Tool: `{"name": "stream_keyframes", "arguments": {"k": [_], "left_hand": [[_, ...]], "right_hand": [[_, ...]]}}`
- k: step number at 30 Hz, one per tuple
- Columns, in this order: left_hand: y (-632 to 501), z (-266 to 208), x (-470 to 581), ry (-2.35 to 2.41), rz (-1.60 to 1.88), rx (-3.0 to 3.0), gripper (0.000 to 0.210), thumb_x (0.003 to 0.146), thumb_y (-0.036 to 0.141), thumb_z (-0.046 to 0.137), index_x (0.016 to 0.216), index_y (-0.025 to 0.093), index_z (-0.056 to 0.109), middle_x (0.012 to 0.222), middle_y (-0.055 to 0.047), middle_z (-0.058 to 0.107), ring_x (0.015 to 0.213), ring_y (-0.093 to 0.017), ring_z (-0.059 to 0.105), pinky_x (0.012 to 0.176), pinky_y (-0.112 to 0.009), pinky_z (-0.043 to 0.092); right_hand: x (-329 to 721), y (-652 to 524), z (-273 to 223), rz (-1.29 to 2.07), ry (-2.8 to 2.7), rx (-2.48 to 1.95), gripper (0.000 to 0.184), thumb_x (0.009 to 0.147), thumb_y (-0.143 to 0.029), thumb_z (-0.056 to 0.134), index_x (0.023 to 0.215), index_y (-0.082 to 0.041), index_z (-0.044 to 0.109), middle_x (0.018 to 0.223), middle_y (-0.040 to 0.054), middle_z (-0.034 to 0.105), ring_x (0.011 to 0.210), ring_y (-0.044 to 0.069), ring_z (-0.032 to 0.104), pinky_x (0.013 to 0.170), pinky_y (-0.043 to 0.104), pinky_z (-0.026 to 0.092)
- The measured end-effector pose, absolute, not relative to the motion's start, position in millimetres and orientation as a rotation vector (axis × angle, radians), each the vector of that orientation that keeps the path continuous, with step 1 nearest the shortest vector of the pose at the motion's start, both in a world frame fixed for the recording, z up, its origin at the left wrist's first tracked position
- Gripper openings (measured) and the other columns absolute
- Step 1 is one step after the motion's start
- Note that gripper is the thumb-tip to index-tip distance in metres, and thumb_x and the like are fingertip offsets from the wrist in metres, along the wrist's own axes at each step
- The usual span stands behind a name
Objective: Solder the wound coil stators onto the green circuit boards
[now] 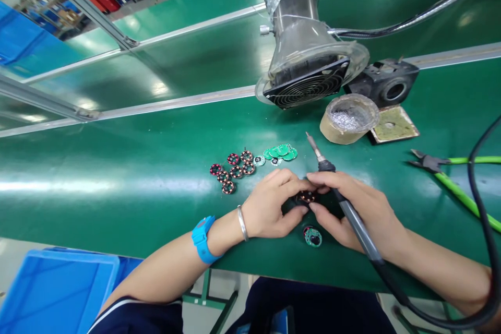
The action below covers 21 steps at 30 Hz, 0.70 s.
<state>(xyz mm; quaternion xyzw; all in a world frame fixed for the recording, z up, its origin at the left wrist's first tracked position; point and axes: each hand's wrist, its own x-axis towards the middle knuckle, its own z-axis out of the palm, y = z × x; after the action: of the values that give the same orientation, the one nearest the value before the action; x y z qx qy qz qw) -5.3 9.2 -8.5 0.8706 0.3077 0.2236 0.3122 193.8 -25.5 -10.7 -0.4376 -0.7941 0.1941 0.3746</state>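
My left hand pinches a small motor stator, round and dark with copper windings, between thumb and fingers. From the other side, the fingertips of my right hand touch it too. Lying across my right hand is a soldering iron, its bare tip pointing up and away over the bench. Just below the stator lies a round green circuit board with a dark centre. Beyond my left hand are several more stators, some reddish, beside a pile of green round boards. The fingers partly cover the held stator.
A fume extractor hangs above the far side of the green bench. Behind the iron's tip stand a round solder pot, a sponge tray and a black holder. Green-handled cutters and the iron's black cable lie right.
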Motion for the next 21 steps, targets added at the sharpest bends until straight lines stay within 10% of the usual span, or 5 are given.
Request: {"name": "stream_keyframes", "arguments": {"k": [21], "left_hand": [[23.3,-5.8,-27.3,0.755,0.940,2.489,0.016,0.089,0.010,0.053,0.088,0.018,0.067,0.087,-0.003,0.068,0.078,-0.011,0.063,0.074,-0.023,0.052]], "right_hand": [[194.6,-24.5,-17.2,0.509,-2.090,-1.015,0.046,0.079,-0.009,0.062,0.123,-0.018,0.052,0.114,0.0090,0.066,0.100,0.020,0.066,0.087,0.032,0.057]]}}
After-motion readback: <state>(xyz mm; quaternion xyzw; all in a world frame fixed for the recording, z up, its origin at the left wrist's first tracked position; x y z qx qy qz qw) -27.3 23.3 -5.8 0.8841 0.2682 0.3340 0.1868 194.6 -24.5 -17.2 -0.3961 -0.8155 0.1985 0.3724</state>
